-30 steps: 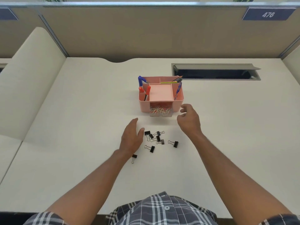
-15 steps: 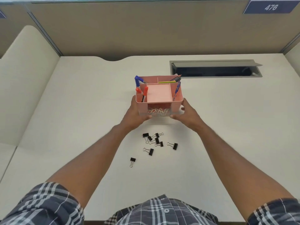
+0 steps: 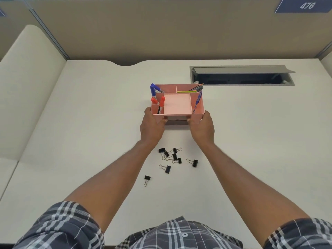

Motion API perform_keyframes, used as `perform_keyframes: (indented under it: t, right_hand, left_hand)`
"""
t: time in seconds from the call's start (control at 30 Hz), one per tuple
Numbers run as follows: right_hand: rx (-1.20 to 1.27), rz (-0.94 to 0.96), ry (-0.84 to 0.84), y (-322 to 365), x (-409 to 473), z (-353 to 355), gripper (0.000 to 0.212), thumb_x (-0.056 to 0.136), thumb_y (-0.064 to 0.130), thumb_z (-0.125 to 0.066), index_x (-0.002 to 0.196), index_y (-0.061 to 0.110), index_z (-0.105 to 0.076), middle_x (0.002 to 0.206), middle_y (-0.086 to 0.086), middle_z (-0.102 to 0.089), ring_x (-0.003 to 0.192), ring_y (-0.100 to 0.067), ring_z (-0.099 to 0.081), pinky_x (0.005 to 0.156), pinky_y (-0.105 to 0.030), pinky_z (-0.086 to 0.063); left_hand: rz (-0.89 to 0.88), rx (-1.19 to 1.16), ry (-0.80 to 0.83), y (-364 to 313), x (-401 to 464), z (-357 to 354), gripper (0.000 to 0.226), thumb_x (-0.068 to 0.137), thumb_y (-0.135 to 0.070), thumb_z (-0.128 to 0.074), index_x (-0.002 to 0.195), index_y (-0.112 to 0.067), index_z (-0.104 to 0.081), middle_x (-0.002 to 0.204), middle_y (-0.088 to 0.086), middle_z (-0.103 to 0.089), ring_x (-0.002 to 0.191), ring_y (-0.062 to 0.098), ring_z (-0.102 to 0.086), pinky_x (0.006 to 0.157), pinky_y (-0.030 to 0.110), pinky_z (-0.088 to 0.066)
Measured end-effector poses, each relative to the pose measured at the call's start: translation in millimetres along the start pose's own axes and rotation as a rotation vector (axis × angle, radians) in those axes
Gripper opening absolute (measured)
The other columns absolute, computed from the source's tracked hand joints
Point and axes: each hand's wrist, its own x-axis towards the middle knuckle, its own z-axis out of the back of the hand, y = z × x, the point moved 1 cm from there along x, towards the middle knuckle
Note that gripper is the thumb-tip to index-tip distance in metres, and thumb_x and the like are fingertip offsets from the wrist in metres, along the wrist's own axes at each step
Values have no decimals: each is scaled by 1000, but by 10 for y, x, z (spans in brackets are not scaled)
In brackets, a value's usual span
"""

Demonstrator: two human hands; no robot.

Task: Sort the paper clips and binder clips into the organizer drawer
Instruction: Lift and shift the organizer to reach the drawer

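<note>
Between both hands — each clamped on it — sits a boxy, smooth pink plastic organizer.

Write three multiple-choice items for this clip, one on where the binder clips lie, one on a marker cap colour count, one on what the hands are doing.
1. Where are the black binder clips?
A. In the organizer's middle tray
B. On the desk, nearer the person than the organizer
C. In the cable hatch

2. How many red-capped markers stand in the pink organizer?
A. None
B. Two
C. Five

3. What are the hands doing?
A. Both grip the organizer's near corners
B. Both lie flat on the desk
C. One pinches a clip

Answers: 1 B, the clips lie loose between the forearms. 2 B, two red caps in the left compartment. 3 A, the left hand and right hand wrap its front corners.
</note>
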Motion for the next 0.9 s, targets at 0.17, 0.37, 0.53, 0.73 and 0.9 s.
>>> perform_keyframes:
  t: [0.17, 0.37, 0.53, 0.73, 0.9]
  right_hand:
    - [33, 2, 21, -14, -9, 19, 35, 80, 39, -71, 104, 31, -46, 96, 17, -55, 83, -10, -57, 63, -26, -42]
    - [60, -192, -4, -109, -129, 8, 43, 86, 34, -66, 121, 18, -47, 113, 1, -56, 92, -17, -57, 74, -29, -42]
    - [-345, 357, 306, -189, -449, -195, 42, 93, 19, -52, 136, 17, -49, 120, -6, -55, 108, -23, -56, 86, -37, -49]
    - [-542, 490, 307, -40, -392, -272, 57, 94, 17, -50, 149, 18, -36, 121, -12, -52, 112, -30, -51, 82, -42, -52]
    - [-482, 456, 295, 18, -410, -223, 49, 90, 11, -50, 138, 19, -48, 117, -11, -54, 109, -30, -52, 80, -40, -51]
  left_hand:
    - [-1, -5, 5, 26, -22, 9, 60, 84, -39, -72, 131, -25, -38, 123, -9, -61, 100, 10, -58, 84, 31, -52]
    - [64, 8, 13, 190, -103, 22, 59, 90, -25, -65, 140, -19, -35, 127, 2, -58, 111, 17, -57, 94, 37, -52]
    - [76, 55, -32, 357, -346, 19, 46, 92, -20, -57, 135, -17, -42, 119, 1, -57, 102, 16, -58, 92, 38, -51]
    - [-9, 54, -26, 431, -555, 12, 41, 91, -14, -53, 132, -18, -47, 114, -5, -55, 102, 10, -54, 91, 31, -48]
    - [-50, 47, -25, 406, -580, 6, 42, 91, -11, -53, 132, -19, -48, 115, -8, -55, 98, 5, -52, 89, 33, -50]
